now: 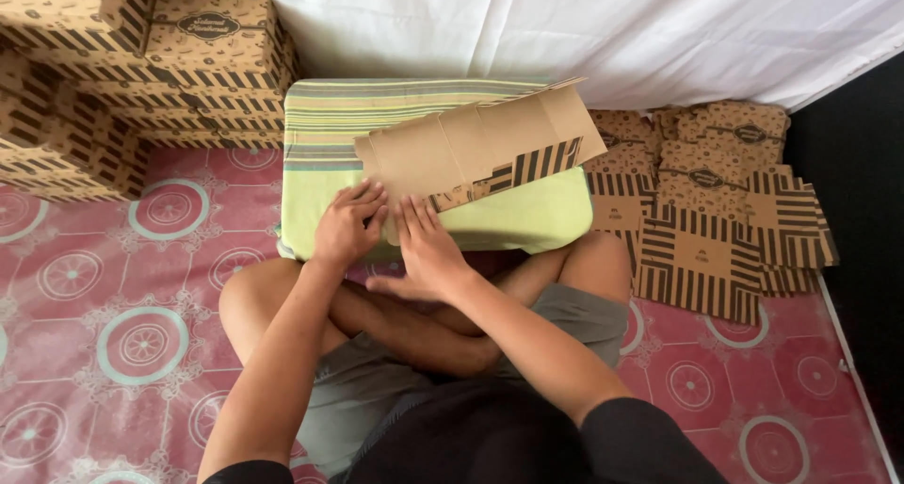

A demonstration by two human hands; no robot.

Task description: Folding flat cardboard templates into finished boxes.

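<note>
We see the flat cardboard sheet lying on the green cushion. Both the left hand and right hand press its near edge with fingers spread flat, gripping nothing. Flat sheets lie right of the cushion, folded boxes left.

We see a flat box blank of matt brown cardboard, plain inside and printed with dark stripes outside. It lies on a cushion of soft woven cloth, striped at its far edge and plain green nearer. The stacked blanks and folded boxes are the same matt card. The floor mat looks smooth and faintly glossy.
</note>
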